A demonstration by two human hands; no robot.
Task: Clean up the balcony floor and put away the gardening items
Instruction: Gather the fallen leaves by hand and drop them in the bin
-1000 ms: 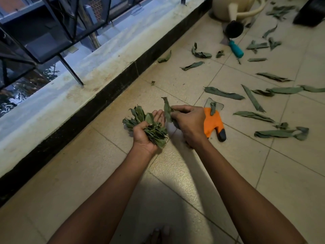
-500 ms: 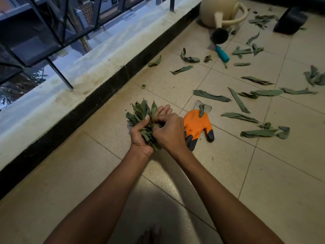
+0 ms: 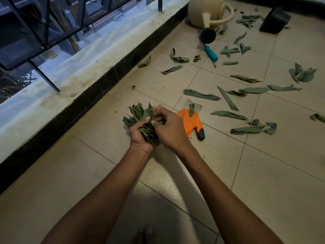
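The tiled floor (image 3: 263, 173) bore an orange glove (image 3: 190, 123) at centre, scattered leaves (image 3: 202, 94) toward two o'clock, a watering can (image 3: 209, 11) at twelve.

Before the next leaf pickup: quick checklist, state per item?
1. Left hand grips the bunch: ok.
2. Right hand free to reach: not ok, its fingers are curled at the bunch.
3. Loose leaves within view on the floor: ok, many remain.
4. Glove clear of leaves: not ok, one leaf lies on its cuff.
5. Room for more in the left hand: cannot tell.
6. Bin for the leaves: cannot tell, none in view.
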